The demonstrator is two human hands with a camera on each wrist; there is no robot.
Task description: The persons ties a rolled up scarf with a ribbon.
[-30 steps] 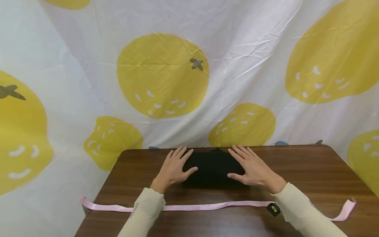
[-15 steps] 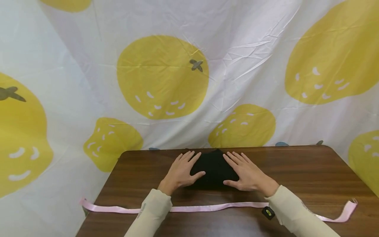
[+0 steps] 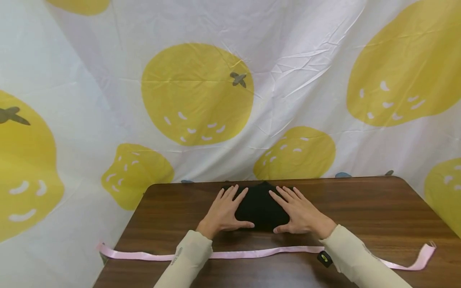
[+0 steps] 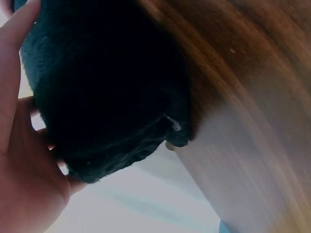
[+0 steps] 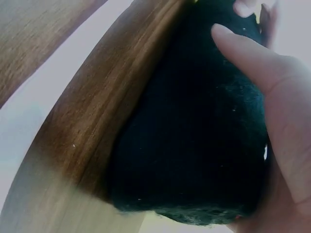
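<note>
A folded black cloth [image 3: 262,208] with a fuzzy surface lies near the far edge of the table. My left hand [image 3: 227,212] rests on its left part, fingers straight and spread, thumb along the near side. Mirroring it, my right hand [image 3: 298,212] lies on the right part with long, straight fingers and its thumb pointing inward. In the left wrist view, fingers show beyond the cloth [image 4: 112,87] and the thumb lies over its upper corner. The right wrist view has the thumb extended on the cloth [image 5: 189,126]; most other fingers are hidden.
A pink ribbon [image 3: 259,253] runs across the brown wooden table [image 3: 363,208], in front of the cloth and beneath both forearms. Its right end curls up. Behind the table hangs a white curtain [image 3: 288,92] with yellow fruit prints. A small black device [image 3: 325,259] sits by the right sleeve.
Both hands have moved inward over the cloth and slightly nearer to me. The cloth now shows narrower between them. The thumbs have slid down toward its near edge.
</note>
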